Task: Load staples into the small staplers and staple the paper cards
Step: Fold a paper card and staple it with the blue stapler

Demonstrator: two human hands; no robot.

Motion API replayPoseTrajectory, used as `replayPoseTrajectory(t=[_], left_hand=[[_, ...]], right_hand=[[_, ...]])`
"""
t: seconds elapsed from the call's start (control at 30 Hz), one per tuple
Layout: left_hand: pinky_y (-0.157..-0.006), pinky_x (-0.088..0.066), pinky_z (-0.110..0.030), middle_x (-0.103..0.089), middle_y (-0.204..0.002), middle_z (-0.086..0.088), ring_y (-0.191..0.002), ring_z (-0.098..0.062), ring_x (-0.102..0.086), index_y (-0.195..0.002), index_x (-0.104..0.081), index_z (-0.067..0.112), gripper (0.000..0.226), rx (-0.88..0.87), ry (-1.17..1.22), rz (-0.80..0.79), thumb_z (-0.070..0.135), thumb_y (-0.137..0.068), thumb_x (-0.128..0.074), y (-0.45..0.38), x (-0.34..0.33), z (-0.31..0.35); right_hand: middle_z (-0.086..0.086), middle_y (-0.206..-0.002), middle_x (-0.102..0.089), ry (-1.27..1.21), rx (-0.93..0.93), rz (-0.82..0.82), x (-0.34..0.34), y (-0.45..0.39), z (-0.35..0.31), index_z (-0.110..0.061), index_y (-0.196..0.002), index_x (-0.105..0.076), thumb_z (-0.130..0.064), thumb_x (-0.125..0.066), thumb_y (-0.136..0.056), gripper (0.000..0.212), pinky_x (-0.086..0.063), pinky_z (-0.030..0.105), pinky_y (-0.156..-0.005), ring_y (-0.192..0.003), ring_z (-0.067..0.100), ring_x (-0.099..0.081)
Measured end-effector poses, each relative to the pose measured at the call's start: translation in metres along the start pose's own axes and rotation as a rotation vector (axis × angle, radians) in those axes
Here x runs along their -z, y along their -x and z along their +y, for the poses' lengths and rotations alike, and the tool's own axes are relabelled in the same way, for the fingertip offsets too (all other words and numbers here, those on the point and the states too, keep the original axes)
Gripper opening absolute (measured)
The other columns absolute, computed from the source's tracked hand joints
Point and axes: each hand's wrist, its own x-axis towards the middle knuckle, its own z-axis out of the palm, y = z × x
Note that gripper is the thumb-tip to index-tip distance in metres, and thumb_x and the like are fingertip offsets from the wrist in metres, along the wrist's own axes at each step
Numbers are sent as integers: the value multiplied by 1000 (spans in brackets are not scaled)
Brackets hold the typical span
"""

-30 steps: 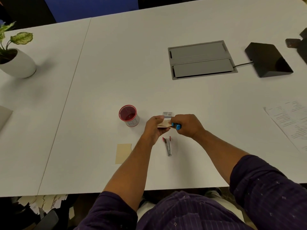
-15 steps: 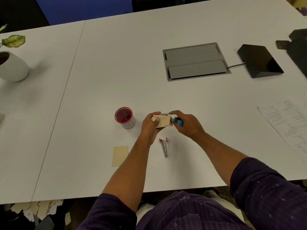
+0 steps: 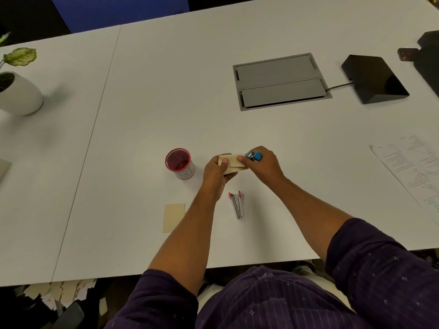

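Observation:
My left hand (image 3: pixel 215 173) holds a stack of beige paper cards (image 3: pixel 231 163) by its left side, just above the table. My right hand (image 3: pixel 266 166) grips a small blue stapler (image 3: pixel 254 156), with its mouth at the right edge of the cards. A second small stapler (image 3: pixel 237 204), silver with red tips, lies on the table just below my hands. One loose beige card (image 3: pixel 173 217) lies flat to the lower left, partly hidden by my left forearm.
A red-rimmed paper cup (image 3: pixel 180 163) stands left of my hands. Farther back are a grey cable hatch (image 3: pixel 280 81), a black wedge-shaped device (image 3: pixel 374 78) and a potted plant (image 3: pixel 17 91) at far left. A printed sheet (image 3: pixel 413 167) lies at right. Paper scraps (image 3: pixel 59 293) lie on the floor.
The cards have tilted up so that their face shows more. My right hand has shifted the blue stapler up along the cards' right edge. The red stapler stayed put.

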Motion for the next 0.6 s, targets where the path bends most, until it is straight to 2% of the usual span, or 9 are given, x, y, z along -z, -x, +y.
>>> replayPoseTrajectory(t=[0.1, 0.2, 0.27, 0.4, 0.53, 0.6], left_hand=[[-72, -60, -31, -65, -115, -12, -103, -29, -67, -113, -61, 14, 13, 19, 8, -1, 17, -103, -52, 2, -3, 1], [-75, -61, -32, -60, -123, -17, -108, -32, -65, -117, -57, 8, 20, 56, 86, 11, 22, -102, -55, 4, -5, 4], [-81, -61, -33, -57, -126, -16, -116, -34, -62, -116, -55, 5, 23, 62, 168, 25, 23, -101, -56, 6, -6, 7], [-87, -58, -35, -53, -136, -16, -130, -35, -53, -120, -56, 4, 27, 44, 163, 68, 23, -101, -56, 5, -10, 15], [-87, -59, -35, -53, -138, -19, -122, -34, -60, -120, -58, 5, 24, 51, 132, 60, 19, -101, -57, 6, -15, 19], [-86, -59, -34, -53, -138, -17, -123, -34, -58, -123, -58, 6, 24, 52, 63, 58, 17, -101, -57, 6, -16, 18]], right_hand=[[-1, -85, -63, -74, -30, 0, 2, -1, -1, -10, -98, -68, -32, -80, -87, 28, -51, 22, -69, -74, 10, -59], [-2, -68, -55, -136, -74, -22, 7, -2, -4, -5, -89, -68, -28, -79, -88, 26, -45, 25, -58, -59, 10, -49], [1, -65, -49, -201, -101, -31, 12, -1, -4, 2, -88, -64, -24, -80, -88, 30, -39, 26, -54, -55, 11, -43], [3, -66, -49, -272, -154, -63, 18, 1, -4, -4, -91, -65, -16, -80, -87, 20, -38, 23, -47, -53, 12, -43], [0, -71, -58, -264, -169, -71, 19, 2, -3, -1, -106, -69, -14, -79, -88, 24, -42, 18, -47, -58, 11, -50], [-1, -72, -58, -251, -156, -38, 18, 2, -3, -5, -104, -68, -15, -79, -88, 23, -43, 19, -51, -59, 10, -51]])
